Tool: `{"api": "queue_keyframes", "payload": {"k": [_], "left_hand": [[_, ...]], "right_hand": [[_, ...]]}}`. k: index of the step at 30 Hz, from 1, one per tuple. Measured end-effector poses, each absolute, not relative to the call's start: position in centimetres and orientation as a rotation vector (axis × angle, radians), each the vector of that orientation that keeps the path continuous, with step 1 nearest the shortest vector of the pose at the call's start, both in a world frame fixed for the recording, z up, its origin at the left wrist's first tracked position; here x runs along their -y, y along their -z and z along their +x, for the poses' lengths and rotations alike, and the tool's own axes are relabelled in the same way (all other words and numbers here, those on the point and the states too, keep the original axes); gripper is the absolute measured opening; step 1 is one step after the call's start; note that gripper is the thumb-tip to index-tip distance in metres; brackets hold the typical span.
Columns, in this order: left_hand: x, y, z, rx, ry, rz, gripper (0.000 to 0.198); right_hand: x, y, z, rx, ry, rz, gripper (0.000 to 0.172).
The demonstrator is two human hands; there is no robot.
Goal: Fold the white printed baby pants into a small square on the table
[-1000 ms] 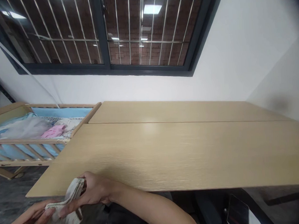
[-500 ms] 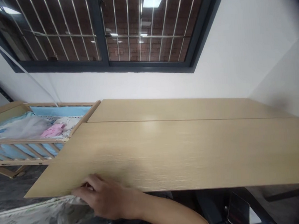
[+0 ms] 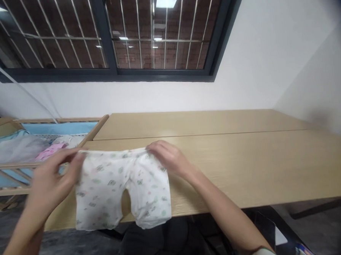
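Observation:
A small pair of white shorts [image 3: 105, 188] with a green leaf print hangs spread out over the front of the wooden table [image 3: 232, 170]. My left hand [image 3: 57, 175] pinches the waistband at its left corner. At the right corner, my right hand [image 3: 170, 158] grips the same waistband, its fingertips partly hidden by the cloth. Both leg openings point down toward me, with the hems reaching about the table's front edge.
To the left stands a wooden crib [image 3: 96, 129] with blue lining, holding white bedding and a pink cloth [image 3: 50, 151]. A barred window [image 3: 160, 36] is in the wall behind. Below the table's right front lies a dark phone-like object [image 3: 264, 229].
My left hand has come into view. The patterned cloth, earlier low at the left by my right hand, is now raised and stretched between both hands. My right hand moved up and right.

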State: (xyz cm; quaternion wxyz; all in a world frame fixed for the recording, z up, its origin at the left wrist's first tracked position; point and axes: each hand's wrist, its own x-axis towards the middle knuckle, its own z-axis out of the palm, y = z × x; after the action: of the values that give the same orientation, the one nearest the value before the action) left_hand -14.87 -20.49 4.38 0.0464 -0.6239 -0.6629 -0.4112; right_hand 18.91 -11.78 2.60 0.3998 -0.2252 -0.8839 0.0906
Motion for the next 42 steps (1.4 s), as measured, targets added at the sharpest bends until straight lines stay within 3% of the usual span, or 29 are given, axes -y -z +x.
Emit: {"api": "queue_keyframes", "payload": {"k": [3, 6, 9, 14, 23, 33, 39, 42], "left_hand": [[13.4, -3.7, -12.1, 1.961, 1.251, -2.081, 0.039], [7.4, -1.3, -9.7, 2.127, 0.844, -2.347, 0.035], [3.5, 2.0, -7.5, 2.182, 0.66, -2.402, 0.029], [-0.4, 6.3, -4.8, 2.274, 0.554, -2.316, 0.026], [-4.8, 8.1, -2.8, 2.369, 0.457, -2.169, 0.034], [-0.9, 4.7, 1.2, 2.231, 0.53, -2.195, 0.039], [9.2, 1.6, 8.3, 1.663, 0.392, -2.787, 0.027], [15.3, 1.4, 11.1, 1.404, 0.188, -3.041, 0.037]], "right_hand": [[6.9, -1.0, 22.2, 2.226, -0.128, -0.812, 0.023], [2.3, 1.0, 24.7, 2.249, -0.154, -1.027, 0.019], [-1.3, 3.4, 26.1, 2.253, -0.246, -1.189, 0.017], [-4.7, 7.3, 26.1, 2.205, -0.285, -1.316, 0.028], [-8.0, 10.1, 26.3, 2.082, -0.306, -1.497, 0.022], [-10.7, 9.8, 26.8, 1.952, -0.554, -1.59, 0.014], [-10.5, 9.6, 27.6, 1.799, -0.729, -1.587, 0.015], [-10.2, 9.6, 27.9, 1.751, -0.804, -1.563, 0.019]]}}
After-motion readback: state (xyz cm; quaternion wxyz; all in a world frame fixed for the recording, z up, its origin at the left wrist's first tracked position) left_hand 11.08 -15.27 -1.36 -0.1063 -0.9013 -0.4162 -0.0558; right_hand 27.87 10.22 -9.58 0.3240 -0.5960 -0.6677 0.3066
